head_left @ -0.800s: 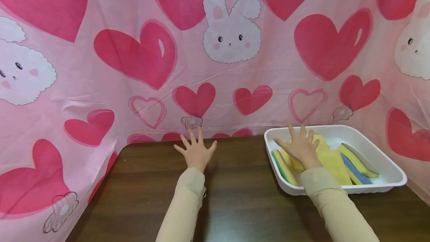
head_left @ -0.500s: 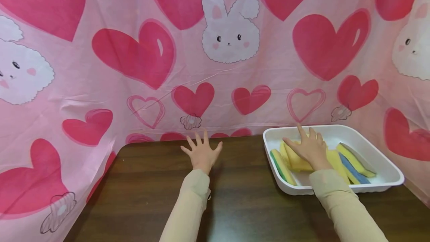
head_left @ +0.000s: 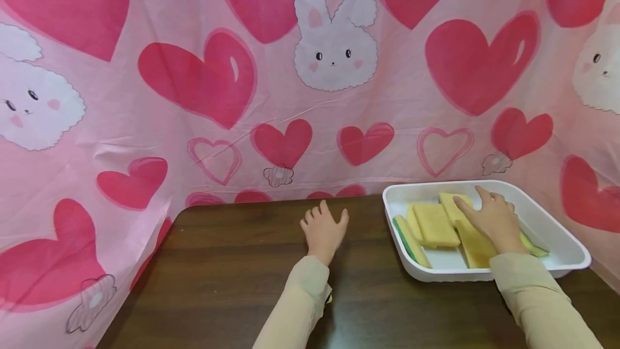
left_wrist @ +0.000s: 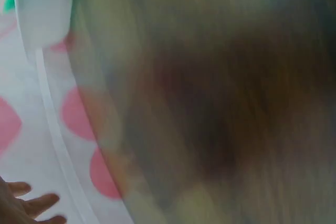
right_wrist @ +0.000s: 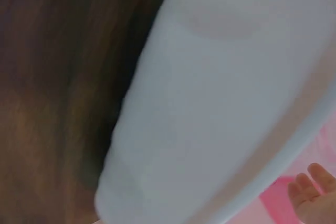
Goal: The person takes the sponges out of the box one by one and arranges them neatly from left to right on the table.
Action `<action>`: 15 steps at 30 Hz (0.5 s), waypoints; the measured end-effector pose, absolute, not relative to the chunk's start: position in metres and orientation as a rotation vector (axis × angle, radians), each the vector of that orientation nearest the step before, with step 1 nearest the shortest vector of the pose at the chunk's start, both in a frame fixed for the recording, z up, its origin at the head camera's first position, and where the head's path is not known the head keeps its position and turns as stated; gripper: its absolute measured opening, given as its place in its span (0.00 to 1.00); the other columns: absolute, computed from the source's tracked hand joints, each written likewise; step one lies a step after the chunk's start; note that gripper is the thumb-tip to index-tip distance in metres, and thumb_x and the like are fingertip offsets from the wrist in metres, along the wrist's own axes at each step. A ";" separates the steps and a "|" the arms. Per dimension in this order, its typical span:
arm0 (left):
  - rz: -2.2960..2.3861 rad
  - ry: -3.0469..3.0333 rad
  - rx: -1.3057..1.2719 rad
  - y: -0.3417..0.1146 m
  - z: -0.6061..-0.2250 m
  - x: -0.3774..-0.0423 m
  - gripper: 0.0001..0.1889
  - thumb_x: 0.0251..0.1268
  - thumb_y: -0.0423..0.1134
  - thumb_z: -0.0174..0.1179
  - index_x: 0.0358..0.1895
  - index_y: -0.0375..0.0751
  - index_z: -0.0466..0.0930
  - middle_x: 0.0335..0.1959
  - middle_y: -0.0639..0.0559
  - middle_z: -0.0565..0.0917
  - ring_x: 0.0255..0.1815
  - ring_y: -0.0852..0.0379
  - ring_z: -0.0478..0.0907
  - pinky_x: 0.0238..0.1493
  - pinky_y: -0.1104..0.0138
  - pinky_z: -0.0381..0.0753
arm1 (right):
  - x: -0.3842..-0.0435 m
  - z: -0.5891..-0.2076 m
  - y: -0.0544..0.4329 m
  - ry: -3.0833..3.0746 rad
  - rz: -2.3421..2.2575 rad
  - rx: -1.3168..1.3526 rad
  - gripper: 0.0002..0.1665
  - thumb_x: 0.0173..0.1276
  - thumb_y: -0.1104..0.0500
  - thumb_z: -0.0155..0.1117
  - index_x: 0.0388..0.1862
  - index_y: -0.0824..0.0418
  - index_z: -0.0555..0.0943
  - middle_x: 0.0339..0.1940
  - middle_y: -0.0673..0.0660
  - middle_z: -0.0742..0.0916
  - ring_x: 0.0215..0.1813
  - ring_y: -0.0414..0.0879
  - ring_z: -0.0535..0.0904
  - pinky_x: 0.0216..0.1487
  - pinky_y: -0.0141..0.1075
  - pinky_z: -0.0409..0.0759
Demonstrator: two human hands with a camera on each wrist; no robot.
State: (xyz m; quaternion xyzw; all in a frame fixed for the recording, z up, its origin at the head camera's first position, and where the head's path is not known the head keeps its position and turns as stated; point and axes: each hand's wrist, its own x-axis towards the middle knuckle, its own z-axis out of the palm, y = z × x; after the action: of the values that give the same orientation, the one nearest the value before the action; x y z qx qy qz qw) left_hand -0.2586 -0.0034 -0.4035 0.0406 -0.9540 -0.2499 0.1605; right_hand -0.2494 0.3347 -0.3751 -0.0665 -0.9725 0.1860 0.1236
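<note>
My right hand is over the right half of a white tray, its fingers loosely bent and apart, with nothing seen in its grasp. Flat yellow sponges lie in the tray, and one in front is partly behind the hand. By the left wall leans a yellow sponge with a green side. My left hand hovers above the brown table to the left of the tray, fingers spread and a little bent. Most of the left wrist view is blurred; fingers show in its lower left corner.
The dark brown wooden table runs back to a pink curtain printed with hearts and rabbits. The tray stands at the table's right side, near the curtain. Its raised outer wall fills much of the right wrist view.
Both hands have moved to the right, and their fingers are more bent than before. The sponges on the tray's left side are now uncovered, while the blue one is hidden.
</note>
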 end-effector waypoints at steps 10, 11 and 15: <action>-0.851 -2.694 -0.019 0.056 -0.410 -0.236 0.17 0.67 0.48 0.46 0.29 0.39 0.76 0.28 0.44 0.85 0.34 0.45 0.82 0.36 0.58 0.78 | -0.229 -0.381 0.389 -2.707 0.558 -0.320 0.44 0.70 0.38 0.41 0.61 0.79 0.64 0.55 0.85 0.67 0.53 0.81 0.61 0.51 0.68 0.63; -0.868 -2.700 -0.021 0.062 -0.410 -0.234 0.17 0.67 0.47 0.47 0.29 0.39 0.76 0.27 0.44 0.85 0.32 0.46 0.82 0.34 0.58 0.78 | -0.228 -0.382 0.394 -2.702 0.555 -0.331 0.43 0.70 0.39 0.41 0.60 0.79 0.64 0.55 0.85 0.67 0.54 0.81 0.61 0.51 0.68 0.63; -0.999 -2.729 0.007 0.083 -0.410 -0.226 0.15 0.68 0.48 0.47 0.30 0.42 0.74 0.23 0.46 0.83 0.29 0.48 0.83 0.27 0.60 0.77 | -0.220 -0.384 0.415 -2.686 0.508 -0.414 0.37 0.70 0.46 0.40 0.56 0.82 0.65 0.52 0.86 0.68 0.52 0.81 0.62 0.50 0.68 0.64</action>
State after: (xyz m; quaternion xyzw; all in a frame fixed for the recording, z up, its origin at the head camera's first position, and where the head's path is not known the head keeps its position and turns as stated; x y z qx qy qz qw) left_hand -0.2258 0.0832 -0.4103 0.0025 -0.9325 -0.3415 0.1175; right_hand -0.2196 0.4146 -0.3844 -0.1471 -0.9543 0.1806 0.1875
